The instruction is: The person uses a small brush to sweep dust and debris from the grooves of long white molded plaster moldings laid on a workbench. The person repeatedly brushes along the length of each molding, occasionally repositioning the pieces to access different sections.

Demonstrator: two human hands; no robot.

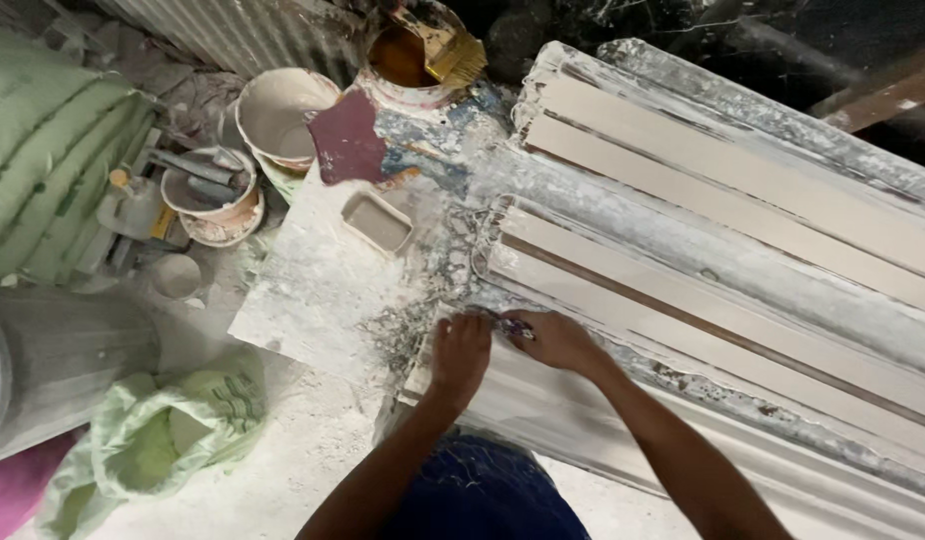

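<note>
My left hand (pixel 460 352) rests fingers-down on the near end of a long white plaster moulding (pixel 543 400) on a plaster-crusted workbench (pixel 323 290). My right hand (pixel 558 340) is just beside it, closed around a small dark tool (pixel 515 326) whose tip points toward the left hand. Two more long moulds filled with pale plaster (pixel 703 300) (pixel 743 190) lie farther away, running diagonally to the right.
A small rectangular mould (pixel 378 221) sits on the bench. A bucket with a brush (pixel 423 50), plaster-caked bowls (pixel 283 110) (pixel 211 195), green sacks (pixel 43 150), a crumpled green bag (pixel 173 430) and a grey drum (pixel 53 370) crowd the left.
</note>
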